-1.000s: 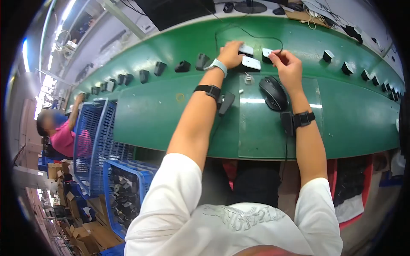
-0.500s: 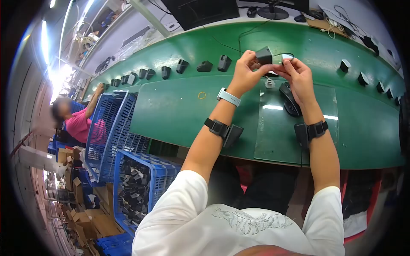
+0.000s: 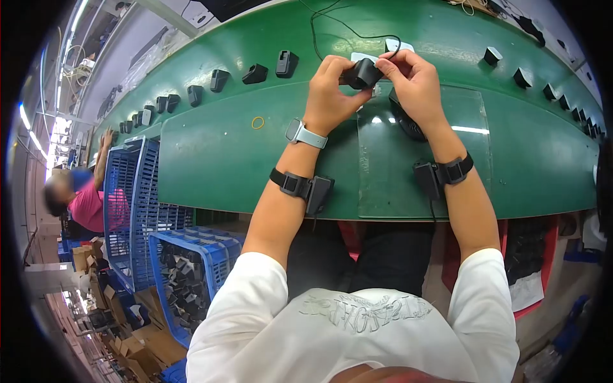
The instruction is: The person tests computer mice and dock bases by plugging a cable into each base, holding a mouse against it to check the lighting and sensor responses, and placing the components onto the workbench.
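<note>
So the left hand [image 3: 327,96] has a small, blocky black plastic unit [image 3: 366,74] pinched between thumb and fingers, up over the glossy green worktop [image 3: 217,153]. The right hand [image 3: 414,80] is on it too, thumb and forefinger gripping at its right side. A thin black cable [image 3: 345,27] loops round to those right fingertips, but I can't tell if it's plugged in. Two white-topped blocks [image 3: 398,45] sit just behind the hands. There's a black, rounded computer mouse [image 3: 407,124] half hidden under the right hand, partly over a clear flat sheet [image 3: 424,179]. Off to the left: a yellow rubber band [image 3: 257,122], plus a row of dark plastic blocks [image 3: 287,64] along the worktop.
</note>
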Motion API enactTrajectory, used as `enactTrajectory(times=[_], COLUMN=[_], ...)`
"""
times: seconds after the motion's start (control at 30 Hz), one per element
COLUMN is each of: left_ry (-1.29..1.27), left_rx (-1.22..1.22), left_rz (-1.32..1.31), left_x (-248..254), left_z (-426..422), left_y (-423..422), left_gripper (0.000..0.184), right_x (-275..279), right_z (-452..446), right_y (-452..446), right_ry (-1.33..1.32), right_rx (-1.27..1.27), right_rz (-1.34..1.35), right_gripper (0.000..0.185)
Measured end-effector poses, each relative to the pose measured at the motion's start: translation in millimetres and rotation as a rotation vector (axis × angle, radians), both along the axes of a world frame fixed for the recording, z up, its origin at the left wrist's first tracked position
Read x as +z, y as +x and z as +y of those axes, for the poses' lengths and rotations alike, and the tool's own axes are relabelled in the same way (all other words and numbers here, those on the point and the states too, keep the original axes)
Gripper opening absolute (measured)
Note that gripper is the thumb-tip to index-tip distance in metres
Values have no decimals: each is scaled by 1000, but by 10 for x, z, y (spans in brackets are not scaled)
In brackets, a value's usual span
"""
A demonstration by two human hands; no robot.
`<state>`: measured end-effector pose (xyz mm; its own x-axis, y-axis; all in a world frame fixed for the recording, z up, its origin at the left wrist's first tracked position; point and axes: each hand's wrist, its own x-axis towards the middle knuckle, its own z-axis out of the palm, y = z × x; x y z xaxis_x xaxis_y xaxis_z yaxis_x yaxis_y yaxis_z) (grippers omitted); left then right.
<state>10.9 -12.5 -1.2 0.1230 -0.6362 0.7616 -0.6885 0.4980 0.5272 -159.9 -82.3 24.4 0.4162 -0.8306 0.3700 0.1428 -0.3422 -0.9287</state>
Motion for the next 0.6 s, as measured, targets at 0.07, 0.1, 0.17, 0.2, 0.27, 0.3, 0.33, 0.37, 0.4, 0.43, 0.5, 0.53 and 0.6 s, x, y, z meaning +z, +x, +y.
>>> enactTrajectory(times=[0.07,0.1,0.17,0.2,0.27,0.3,0.33,0.37,0.4,0.43,0.5,0.53,0.6], left_ry=[-4,-47,-80,-79,-71,-69,-60,-52,-53,-78,-106,-113,-14], left_rx=[9,25,48,46,52,53,47,45,58,32,-8,5,78], left_rz=[-22,-33,-47,-41,-50,-41,-47,-52,-37,-58,-66,-49,172], left_x=[10,14,-13,-13,-31,-37,-40,-42,-55,-55,-35,-40,24], left_z=[-8,-15,-19,-24,-21,-22,-24,-12,8,7,-22,-17,-7], left_y=[-5,-3,10,7,-3,-11,-15,-15,-14,-12,-15,-56,-106], left_gripper=[51,51,53,53,53,53,54,55,55,57,58,58,53], right_x=[28,31,27,27,5,-10,-22,-28,-36,-34,55,94,182], right_z=[15,18,14,4,4,-5,-20,-28,-28,-37,-5,5,-58], right_y=[-12,-17,-23,-23,-16,-16,-16,-11,-19,-31,-45,-81,-167], right_ry=[-36,-30,-33,-32,-18,-17,-24,-32,-35,-52,-80,-89,-460], right_rx=[-50,-49,-32,-34,-30,-28,-25,-17,-4,-28,-61,-48,-107], right_rz=[59,63,40,46,65,74,62,51,65,95,139,156,529], right_gripper=[14,14,14,14,15,15,15,15,15,15,16,16,35])
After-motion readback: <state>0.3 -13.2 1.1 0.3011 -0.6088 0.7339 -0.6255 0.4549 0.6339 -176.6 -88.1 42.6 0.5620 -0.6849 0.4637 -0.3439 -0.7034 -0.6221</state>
